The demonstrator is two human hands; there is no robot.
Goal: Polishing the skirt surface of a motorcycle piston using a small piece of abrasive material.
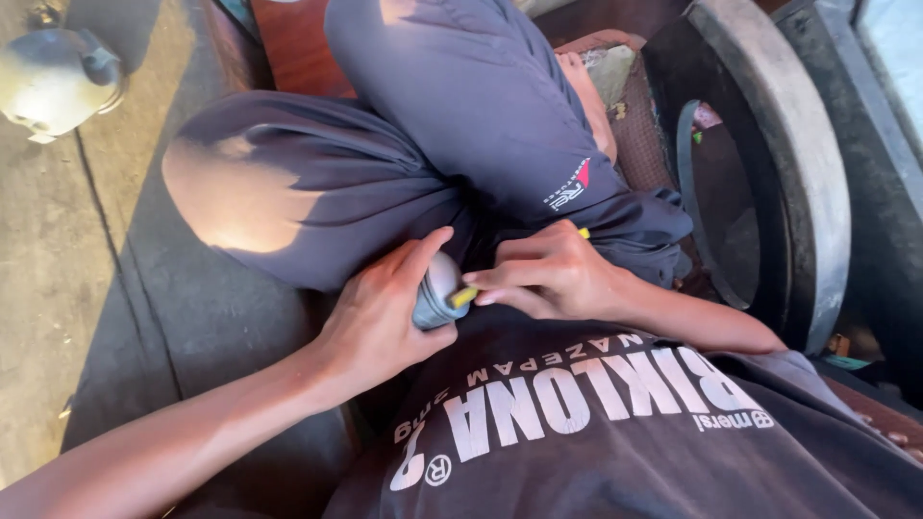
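I sit cross-legged in dark grey trousers point(461, 125) and a dark printed T-shirt point(615, 432). My left hand point(380, 312) is wrapped around a small grey rounded metal part point(437, 288) held in my lap. My right hand point(548, 274) pinches a thin yellow-handled tool point(465, 296) whose tip touches the side of that grey part. The tool's far end shows as a yellow tip point(584, 233) behind my knuckles. Most of the grey part is hidden by my fingers.
A large round grey metal ring or drum point(798, 163) leans at the right beside my knee. A worn grey metal casing point(53, 82) lies on the concrete floor at the top left. A dark mat point(183, 317) lies under me; a reddish wooden board point(298, 43) is behind my legs.
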